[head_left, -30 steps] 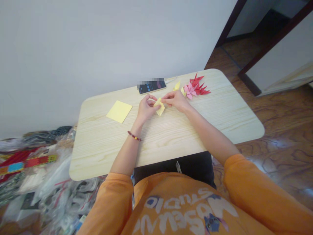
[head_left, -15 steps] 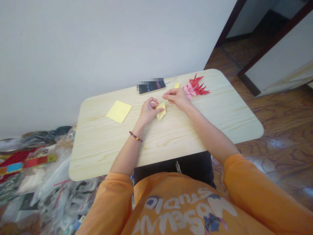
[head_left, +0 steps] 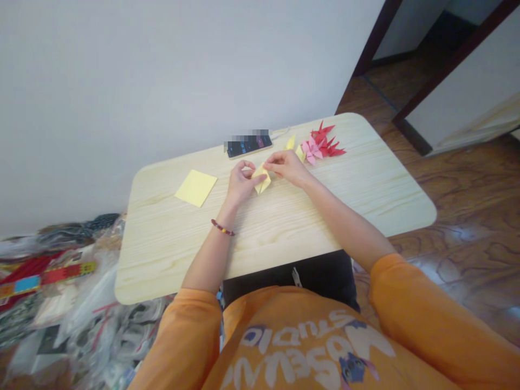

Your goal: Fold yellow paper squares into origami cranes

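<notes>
A small piece of folded yellow origami paper is held just over the middle of the table. My left hand grips its left side, thumb across the front. At its upper tip, the thumb and fingers of my right hand are pinched together on the paper. The exact fold under the fingertips is too small to make out. To the left lies a flat square of yellow paper. Behind my right hand are yellow folded pieces, partly hidden, beside a pink paper flower and red paper flowers.
A phone with a cable lies at the back of the wood-grain table, near the wall. Plastic bags and assorted goods are piled on the floor at left. A doorway opens at far right.
My right hand has come down and left, from apart to touching the tip of the folded yellow paper. The left hand still holds it. The view has shifted slightly.
</notes>
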The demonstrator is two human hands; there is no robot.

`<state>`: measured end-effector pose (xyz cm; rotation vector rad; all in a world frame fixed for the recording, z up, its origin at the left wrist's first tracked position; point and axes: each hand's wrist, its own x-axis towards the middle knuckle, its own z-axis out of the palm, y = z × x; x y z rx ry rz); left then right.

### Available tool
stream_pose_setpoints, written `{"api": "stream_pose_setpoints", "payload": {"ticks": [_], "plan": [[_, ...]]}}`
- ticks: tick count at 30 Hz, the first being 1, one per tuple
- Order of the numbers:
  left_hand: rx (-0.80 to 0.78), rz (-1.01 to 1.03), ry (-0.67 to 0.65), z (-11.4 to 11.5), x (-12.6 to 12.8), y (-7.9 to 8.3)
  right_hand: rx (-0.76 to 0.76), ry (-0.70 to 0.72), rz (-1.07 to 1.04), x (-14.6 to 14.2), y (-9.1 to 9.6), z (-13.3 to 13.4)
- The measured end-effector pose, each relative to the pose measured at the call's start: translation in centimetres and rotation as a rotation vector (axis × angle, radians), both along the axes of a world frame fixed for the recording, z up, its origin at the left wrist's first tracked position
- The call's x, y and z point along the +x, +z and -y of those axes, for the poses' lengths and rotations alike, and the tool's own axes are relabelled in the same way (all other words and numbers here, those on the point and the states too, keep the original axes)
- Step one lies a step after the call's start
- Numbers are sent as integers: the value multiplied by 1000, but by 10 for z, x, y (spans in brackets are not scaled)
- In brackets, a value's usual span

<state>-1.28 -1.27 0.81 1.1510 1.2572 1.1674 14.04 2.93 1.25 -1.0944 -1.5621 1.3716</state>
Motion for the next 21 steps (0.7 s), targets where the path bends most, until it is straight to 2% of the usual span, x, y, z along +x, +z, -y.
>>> {"api": "stream_pose_setpoints", "payload": {"ticks": [4,6,12,17,21], "plan": [[-11,-7,22,0,1,-1,175,-66,140,-1,0,-1],[-15,-23,37,0,1,-2,215,-70,198,-1,-1,-2],[-16,-14,111,-2,0,-3,225,0,209,-1,-9,-3],[11,-32,175,-3,0,-5,278,-23,318,-2,-7,0],[17,-26,190,-5,-2,-7,247,-1,264,-3,-7,1]]}}
